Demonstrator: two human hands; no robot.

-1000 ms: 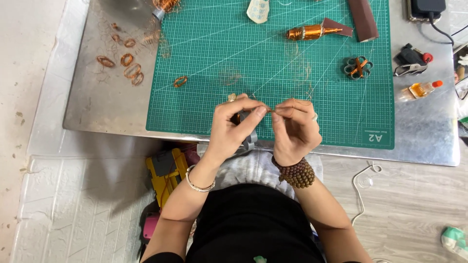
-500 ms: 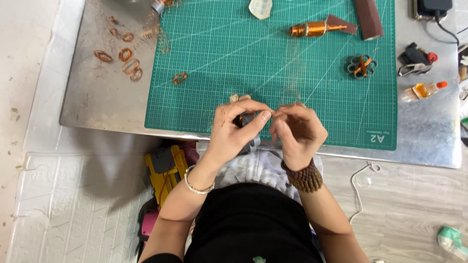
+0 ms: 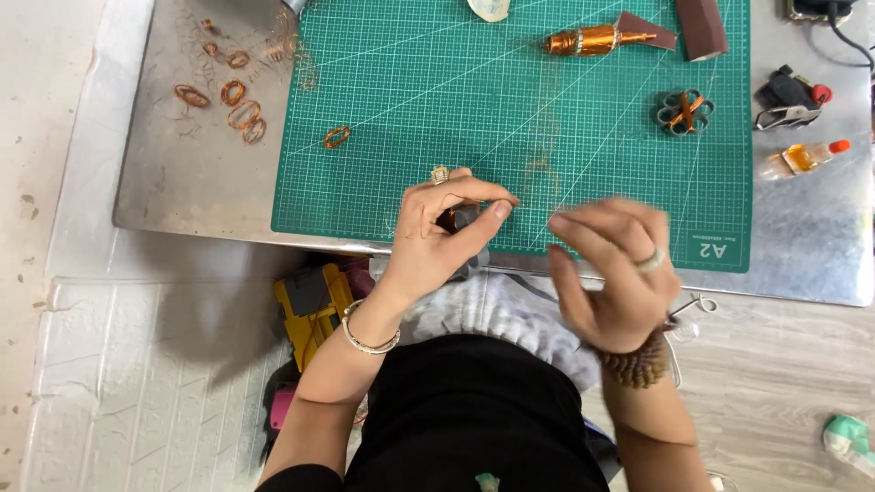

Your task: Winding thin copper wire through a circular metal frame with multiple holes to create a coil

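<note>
My left hand (image 3: 444, 239) is at the near edge of the green cutting mat (image 3: 510, 100), thumb and fingers pinched on a small dark copper-coloured piece (image 3: 458, 219); it wears a ring and a bracelet. My right hand (image 3: 609, 271) is blurred, apart from the left and to its right, with fingers curled over the mat's near edge. I cannot tell whether it holds a fine wire. Loose thin copper wire (image 3: 540, 169) lies on the mat just beyond the hands.
Several copper wire loops (image 3: 228, 102) lie on the metal sheet (image 3: 173, 196) at left, with another loop (image 3: 336, 137) on the mat. A copper spool (image 3: 592, 39), grey flower-shaped piece (image 3: 685, 111), small orange bottle (image 3: 802, 157) and black clip (image 3: 784, 91) are far right. A yellow tool (image 3: 310, 301) lies below.
My hands were pinched together on the small piece; now my right hand has pulled away to the right and toward me, while the left still holds the piece.
</note>
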